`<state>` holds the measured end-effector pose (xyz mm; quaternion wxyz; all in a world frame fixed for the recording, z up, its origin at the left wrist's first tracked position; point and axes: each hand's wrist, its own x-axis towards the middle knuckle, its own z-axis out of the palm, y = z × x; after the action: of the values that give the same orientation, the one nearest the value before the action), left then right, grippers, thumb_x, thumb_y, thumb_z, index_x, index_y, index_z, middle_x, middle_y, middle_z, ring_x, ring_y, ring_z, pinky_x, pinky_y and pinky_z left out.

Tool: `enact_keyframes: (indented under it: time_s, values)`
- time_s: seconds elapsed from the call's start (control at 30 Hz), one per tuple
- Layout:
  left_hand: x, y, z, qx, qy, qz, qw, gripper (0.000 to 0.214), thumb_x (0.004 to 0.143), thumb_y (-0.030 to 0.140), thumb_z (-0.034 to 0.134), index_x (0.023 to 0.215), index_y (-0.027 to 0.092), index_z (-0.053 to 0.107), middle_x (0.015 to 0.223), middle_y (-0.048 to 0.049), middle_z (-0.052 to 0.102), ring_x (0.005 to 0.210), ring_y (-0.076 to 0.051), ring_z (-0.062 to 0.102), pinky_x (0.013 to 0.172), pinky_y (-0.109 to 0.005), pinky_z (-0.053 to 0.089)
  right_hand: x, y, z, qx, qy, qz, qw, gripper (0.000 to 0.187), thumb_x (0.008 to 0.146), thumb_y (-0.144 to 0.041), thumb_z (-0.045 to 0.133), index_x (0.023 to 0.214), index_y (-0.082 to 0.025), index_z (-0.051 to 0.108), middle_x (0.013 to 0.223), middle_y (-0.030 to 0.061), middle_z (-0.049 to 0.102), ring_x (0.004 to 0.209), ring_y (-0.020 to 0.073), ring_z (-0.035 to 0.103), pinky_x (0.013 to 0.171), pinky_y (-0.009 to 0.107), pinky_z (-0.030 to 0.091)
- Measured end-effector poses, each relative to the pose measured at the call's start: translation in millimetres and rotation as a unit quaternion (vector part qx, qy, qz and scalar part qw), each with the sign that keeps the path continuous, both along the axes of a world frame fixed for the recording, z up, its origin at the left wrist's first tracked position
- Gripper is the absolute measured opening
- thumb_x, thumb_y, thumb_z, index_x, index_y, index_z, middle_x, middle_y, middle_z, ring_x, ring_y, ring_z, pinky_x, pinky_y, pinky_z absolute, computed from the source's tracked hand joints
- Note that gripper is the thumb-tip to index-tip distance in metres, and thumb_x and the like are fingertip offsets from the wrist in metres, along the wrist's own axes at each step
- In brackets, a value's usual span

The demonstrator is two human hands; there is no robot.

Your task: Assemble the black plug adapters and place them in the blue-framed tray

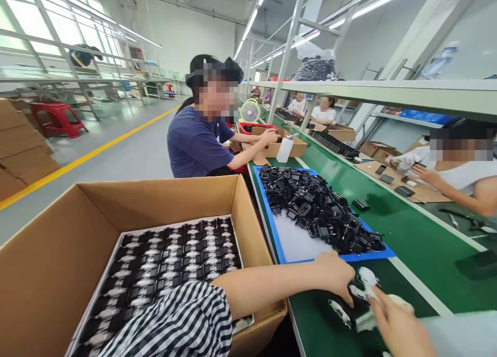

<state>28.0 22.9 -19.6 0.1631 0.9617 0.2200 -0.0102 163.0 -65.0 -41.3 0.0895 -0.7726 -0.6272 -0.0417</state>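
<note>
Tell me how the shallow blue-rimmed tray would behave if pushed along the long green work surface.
The shallow blue-rimmed tray would probably feel heavy, given its dense heap of small black parts. Lying wide and flat on the long green work surface, it seems unlikely to tip. Loose parts piled against its low rim might spill if jolted.

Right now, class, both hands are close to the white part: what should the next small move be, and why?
Probably steady the white part with the left hand while the right hand adjusts it: both hands meet around it above the green table, though blur hides the exact grip.
</note>
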Motion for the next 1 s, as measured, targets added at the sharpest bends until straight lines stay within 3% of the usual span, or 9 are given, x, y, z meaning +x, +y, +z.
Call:
enact_keyframes:
  time_s: [0.1, 0.2, 0.3, 0.4, 0.53, 0.67, 0.8, 0.9, 1.0]
  values:
    - [2, -3, -14.7, 0.017, -0.039, 0.038, 0.998, 0.029, 0.058, 0.04, 0.054, 0.076, 0.017, 0.056, 0.071, -0.0044, 0.057, 0.076, -0.02, 0.047, 0.054, -0.025, 0.036, -21, 1, 1.9, -0.005, 0.025, -0.036, 0.999, 0.047, 0.073, -0.032, 0.018, 0.087, -0.011, 0.058, 0.054, 0.0105, 0.053, 0.041, 0.0194, 0.051, 0.04, 0.03, 0.043]
    - [1, -1, -20.2, 0.011, -0.066, 0.051, 0.996, 0.035, 0.056, 0.042, 0.056, 0.084, 0.02, 0.056, 0.071, -0.0035, 0.058, 0.077, -0.02, 0.046, 0.053, -0.025, 0.036, -26, -2, 3.6, 0.024, -0.006, -0.021, 0.999, 0.047, 0.075, -0.033, 0.018, 0.088, -0.012, 0.059, 0.055, 0.0091, 0.053, 0.039, 0.0179, 0.049, 0.039, 0.029, 0.042]
    - [2, 4, -20.9, -0.004, -0.071, 0.047, 0.996, 0.041, 0.053, 0.045, 0.058, 0.087, 0.021, 0.057, 0.069, -0.0035, 0.057, 0.076, -0.02, 0.046, 0.053, -0.025, 0.035, -27, -3, 1.7, 0.07, -0.075, 0.02, 0.995, 0.046, 0.078, -0.03, 0.018, 0.087, -0.012, 0.059, 0.061, 0.0115, 0.056, 0.053, 0.0215, 0.054, 0.045, 0.031, 0.045]
    - [4, 9, -22.5, -0.008, -0.069, 0.05, 0.996, 0.036, 0.051, 0.045, 0.059, 0.078, 0.02, 0.059, 0.065, -0.0034, 0.056, 0.071, -0.019, 0.047, 0.052, -0.024, 0.035, -32, 2, -3.1, 0.088, -0.108, 0.078, 0.987, 0.041, 0.079, -0.024, 0.02, 0.092, -0.013, 0.057, 0.082, 0.0108, 0.059, 0.075, 0.021, 0.055, 0.059, 0.031, 0.047]
    - [3, 9, -26.0, -0.007, -0.095, 0.049, 0.994, 0.033, 0.052, 0.044, 0.058, 0.076, 0.022, 0.059, 0.063, -0.002, 0.056, 0.07, -0.018, 0.048, 0.054, -0.023, 0.036, -31, 4, -5.7, 0.023, -0.129, 0.121, 0.984, 0.037, 0.076, -0.012, 0.024, 0.097, -0.015, 0.055, 0.095, 0.0081, 0.056, 0.087, 0.0187, 0.052, 0.073, 0.033, 0.044]
    - [0, 9, -26.3, -0.017, -0.114, 0.04, 0.993, 0.034, 0.053, 0.045, 0.056, 0.077, 0.021, 0.059, 0.065, -0.0021, 0.056, 0.072, -0.019, 0.047, 0.056, -0.025, 0.036, -28, -5, 1.6, -0.063, -0.126, 0.095, 0.985, 0.038, 0.073, -0.005, 0.028, 0.103, -0.013, 0.051, 0.091, 0.0104, 0.057, 0.081, 0.0185, 0.054, 0.079, 0.036, 0.039]
    - [-1, 11, -25.4, -0.034, -0.115, 0.042, 0.992, 0.034, 0.05, 0.044, 0.058, 0.076, 0.021, 0.059, 0.066, -0.0014, 0.055, 0.074, -0.019, 0.046, 0.059, -0.025, 0.036, -26, -19, 20.3, -0.12, -0.108, 0.034, 0.986, 0.043, 0.067, 0.002, 0.03, 0.102, -0.01, 0.052, 0.073, 0.0101, 0.061, 0.068, 0.0191, 0.056, 0.07, 0.033, 0.043]
    - [-1, 11, -25.5, -0.038, -0.111, 0.041, 0.992, 0.033, 0.051, 0.041, 0.059, 0.078, 0.021, 0.058, 0.069, -0.001, 0.055, 0.077, -0.019, 0.045, 0.062, -0.025, 0.036, -13, -41, 48.6, -0.125, -0.015, -0.018, 0.992, 0.037, 0.069, -0.005, 0.031, 0.088, -0.018, 0.059, 0.076, 0.0064, 0.061, 0.068, 0.0193, 0.056, 0.058, 0.029, 0.044]
    - [-2, 11, -26.1, -0.043, -0.11, 0.036, 0.992, 0.041, 0.051, 0.04, 0.06, 0.088, 0.022, 0.055, 0.074, -0.0009, 0.055, 0.079, -0.019, 0.044, 0.066, -0.026, 0.037, 16, -71, 84.7, -0.149, 0.11, -0.116, 0.976, 0.026, 0.069, -0.019, 0.04, 0.084, -0.026, 0.061, 0.088, 0.0036, 0.059, 0.076, 0.0206, 0.055, 0.065, 0.031, 0.044]
